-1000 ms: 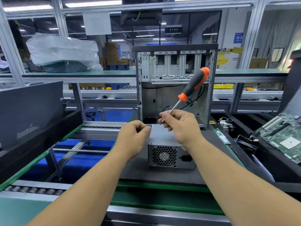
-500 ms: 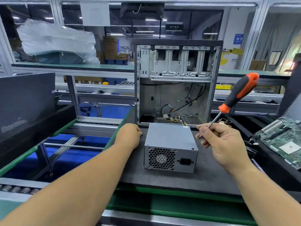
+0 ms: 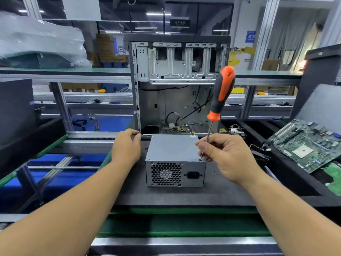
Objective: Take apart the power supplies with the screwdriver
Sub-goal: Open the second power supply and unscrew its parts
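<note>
A: We note the right hand (image 3: 228, 159) back over the power supply (image 3: 175, 159). Half a second ago it was out past the unit's right side; now its fingers (image 3: 204, 147) pinch the screwdriver (image 3: 222, 95) by the bare shaft, handle up, tip down at the front right corner of the lid.

B: And our left hand (image 3: 126, 146)?

A: It has come off the lid. It sits just left of the unit near the far edge of the surface (image 3: 217, 193), fingers loosely curled, holding nothing that we can see.

B: The supply itself?

A: Mid-surface, fan grille facing us, in front of the open computer case (image 3: 177, 85). Lid on.

B: So we judge this as lining up on a lid screw. With the grip on the shaft, we probably need to shift to the handle before turning.
</note>
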A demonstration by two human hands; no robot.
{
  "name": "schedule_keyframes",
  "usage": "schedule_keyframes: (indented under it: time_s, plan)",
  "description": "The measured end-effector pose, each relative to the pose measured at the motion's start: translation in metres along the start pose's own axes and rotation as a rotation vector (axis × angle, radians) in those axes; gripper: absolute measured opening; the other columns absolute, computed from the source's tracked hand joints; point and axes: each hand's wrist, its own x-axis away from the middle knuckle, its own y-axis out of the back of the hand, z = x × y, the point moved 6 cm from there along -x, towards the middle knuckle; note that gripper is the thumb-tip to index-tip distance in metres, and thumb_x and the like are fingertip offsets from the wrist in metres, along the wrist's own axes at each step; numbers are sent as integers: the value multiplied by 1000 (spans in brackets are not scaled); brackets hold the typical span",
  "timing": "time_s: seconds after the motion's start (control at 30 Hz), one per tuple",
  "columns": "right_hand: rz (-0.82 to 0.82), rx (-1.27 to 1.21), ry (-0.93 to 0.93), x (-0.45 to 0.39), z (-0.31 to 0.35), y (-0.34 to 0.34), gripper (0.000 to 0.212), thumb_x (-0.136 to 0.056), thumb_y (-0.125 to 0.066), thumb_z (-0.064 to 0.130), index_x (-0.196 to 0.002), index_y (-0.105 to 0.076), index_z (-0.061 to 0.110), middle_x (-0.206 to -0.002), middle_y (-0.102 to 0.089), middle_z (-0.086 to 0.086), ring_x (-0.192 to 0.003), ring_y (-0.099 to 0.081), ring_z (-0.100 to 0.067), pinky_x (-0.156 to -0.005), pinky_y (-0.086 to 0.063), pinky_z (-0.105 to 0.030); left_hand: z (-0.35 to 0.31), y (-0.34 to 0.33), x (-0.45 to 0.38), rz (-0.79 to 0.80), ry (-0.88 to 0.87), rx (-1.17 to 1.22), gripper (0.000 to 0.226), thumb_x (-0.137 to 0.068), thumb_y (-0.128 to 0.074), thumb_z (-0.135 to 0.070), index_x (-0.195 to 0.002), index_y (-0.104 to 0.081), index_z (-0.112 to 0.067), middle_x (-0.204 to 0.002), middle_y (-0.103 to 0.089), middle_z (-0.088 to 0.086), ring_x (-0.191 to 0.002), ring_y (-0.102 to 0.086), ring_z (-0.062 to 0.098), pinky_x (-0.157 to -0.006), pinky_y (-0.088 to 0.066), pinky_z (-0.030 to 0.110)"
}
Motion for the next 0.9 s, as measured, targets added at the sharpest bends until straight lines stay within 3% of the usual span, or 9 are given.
schedule_keyframes:
  time_s: [0.1,0.2,0.27,0.37,0.43,0.53,0.67,0.77,0.9]
  plan:
    - [2,41,-4,0,0,-1,8,-96,-74,22,-93,-81,27,-82,-77,-8,-74,-73,-24,-68,-60,-28,-42,27,17,-118,-121,275,16,-101,-56,-30,-102,-70,-22,-93,-67,-2,-92,-62,19,-85,-53,41]
    - [-5,53,-8,0,-2,-2,8,-95,-75,24,-92,-81,29,-81,-77,-6,-75,-73,-21,-69,-59,-25,-99,53,39,-105,-228,556,12,-97,-60,-35,-92,-71,-31,-75,-67,-15,-71,-59,3,-66,-49,21]
    - [-5,58,-5,0,-1,-3,9,-95,-75,21,-92,-81,27,-80,-77,-6,-74,-73,-20,-68,-58,-23,-138,59,51,35,-312,632,11,-95,-65,-34,-92,-74,-29,-74,-69,-17,-66,-59,-2,-61,-47,13]
    - [3,58,-6,0,2,-4,10,-94,-75,16,-92,-81,24,-80,-77,-7,-74,-72,-20,-68,-58,-21,-180,48,70,332,-375,660,8,-97,-70,-24,-100,-77,-21,-88,-76,-6,-81,-68,5,-73,-54,19]
    - [13,68,-4,0,3,-4,9,-95,-75,13,-91,-80,19,-79,-76,-8,-72,-71,-21,-68,-58,-22,-192,36,79,482,-360,685,8,-97,-70,-16,-102,-77,-16,-91,-77,-5,-83,-68,3,-77,-54,19]
    - [1,130,-10,-1,2,-3,10,-94,-77,15,-85,-79,17,-77,-76,-5,-70,-71,-19,-67,-58,-27,-197,22,87,604,-332,687,11,-97,-69,-10,-105,-76,-13,-77,-70,-14,-66,-60,-5,-62,-45,9]
    - [-36,187,-52,-3,-2,-3,9,-89,-81,21,-80,-78,19,-74,-75,-6,-77,-71,-35,-77,-60,-53,-190,10,87,687,-202,753,13,-98,-66,-7,-105,-77,-9,-78,-71,-5,-64,-57,4,-61,-44,19]
    - [-16,204,-51,-4,2,-5,9,-87,-81,19,-79,-79,22,-71,-75,-4,-71,-71,-27,-77,-60,-52,-189,5,90,660,-216,732,15,-98,-66,-5,-91,-78,-11,-71,-72,-7,-61,-61,2,-58,-46,14]
    - [-12,122,-110,-1,2,-3,9,-85,-85,15,-81,-81,22,-75,-75,-13,-67,-67,-16,-69,-58,-38,-182,2,87,537,-141,778,17,-90,-77,-8,-79,-72,3,-64,-69,2,-52,-58,10,-52,-48,24]
